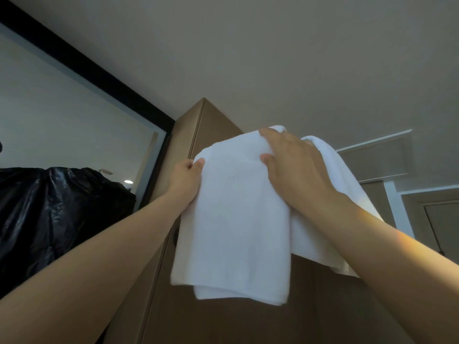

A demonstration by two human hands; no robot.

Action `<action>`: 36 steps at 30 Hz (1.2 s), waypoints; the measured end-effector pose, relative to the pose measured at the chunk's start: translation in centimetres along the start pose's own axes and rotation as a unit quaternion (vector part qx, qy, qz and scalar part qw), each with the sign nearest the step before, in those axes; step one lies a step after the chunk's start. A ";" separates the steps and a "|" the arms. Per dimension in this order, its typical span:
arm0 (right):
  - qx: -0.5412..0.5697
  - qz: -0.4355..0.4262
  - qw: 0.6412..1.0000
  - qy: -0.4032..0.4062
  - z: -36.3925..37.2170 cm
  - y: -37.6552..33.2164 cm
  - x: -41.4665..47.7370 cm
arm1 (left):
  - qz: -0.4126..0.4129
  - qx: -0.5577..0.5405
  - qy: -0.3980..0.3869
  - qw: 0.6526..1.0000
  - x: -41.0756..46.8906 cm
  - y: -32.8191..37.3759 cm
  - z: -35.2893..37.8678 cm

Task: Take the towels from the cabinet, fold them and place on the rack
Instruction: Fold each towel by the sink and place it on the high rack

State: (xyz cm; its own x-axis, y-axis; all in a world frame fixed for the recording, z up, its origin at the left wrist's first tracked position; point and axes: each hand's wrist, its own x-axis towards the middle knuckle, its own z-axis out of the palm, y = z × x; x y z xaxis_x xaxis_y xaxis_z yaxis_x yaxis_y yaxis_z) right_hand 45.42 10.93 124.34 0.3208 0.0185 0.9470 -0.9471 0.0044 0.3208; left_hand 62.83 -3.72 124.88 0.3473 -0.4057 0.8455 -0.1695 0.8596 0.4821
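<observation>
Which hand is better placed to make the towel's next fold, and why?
Probably the right hand: it grips the towel where its loose part drapes away; the left hand only pinches the left edge.

Crinkled black plastic bag [49,207] at left, black-framed glass panel [74,108], plain ceiling [273,45]

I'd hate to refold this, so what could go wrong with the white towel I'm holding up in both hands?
The left hand only pinches the towel at its edge, so that corner might slip. The loose part draped behind the right hand could unfold or drag against the cabinet.
</observation>
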 end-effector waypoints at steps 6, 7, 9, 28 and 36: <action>-0.040 0.032 0.999 -0.006 -0.4 -0.2 3.3 | -0.015 -0.021 0.016 1.000 2.0 0.3 0.8; -0.029 0.054 0.998 -0.020 -0.6 -0.1 3.8 | -0.020 -0.019 0.014 1.000 2.2 0.4 0.9; -0.013 0.103 0.993 -0.051 -0.7 0.2 4.5 | -0.016 -0.003 0.004 1.000 2.7 0.4 1.5; -0.051 0.073 0.974 -0.208 -1.6 1.0 4.4 | -0.033 -0.016 -0.016 0.999 -1.2 -3.1 2.3; -0.067 0.086 0.982 -0.152 -1.2 0.1 2.7 | -0.237 -0.137 -0.147 0.951 -3.1 -4.2 0.3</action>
State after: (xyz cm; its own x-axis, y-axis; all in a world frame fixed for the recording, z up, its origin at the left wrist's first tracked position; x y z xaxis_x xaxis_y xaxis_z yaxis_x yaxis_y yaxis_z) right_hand 46.17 12.20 126.94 0.1224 -0.2694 0.9552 -0.9725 0.1596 0.1697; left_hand 62.20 -6.14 120.29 0.0447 -0.8022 0.5953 0.2015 0.5909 0.7811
